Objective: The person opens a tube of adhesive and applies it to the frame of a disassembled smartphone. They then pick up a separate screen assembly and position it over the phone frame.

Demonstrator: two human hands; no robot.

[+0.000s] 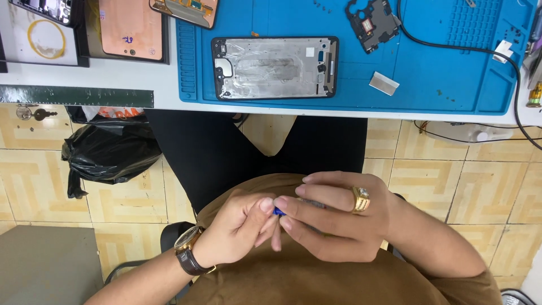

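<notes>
Small blue part (279,211): pinched between fingertips of left hand (237,229) and right hand (333,220), both closed on it, held over the lap, well below the bench (84,85); long axis not discernible.

Both hands meet at the lap, left hand (240,226) and right hand (327,217) fingertips pinched together.

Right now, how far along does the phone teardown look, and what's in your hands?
Done: the phone frame lies stripped and open on the blue mat, with a black board piece set apart beside it. In hand: the left hand and right hand pinch a small blue part over the lap. Left: frame and board are not yet rejoined.
</notes>
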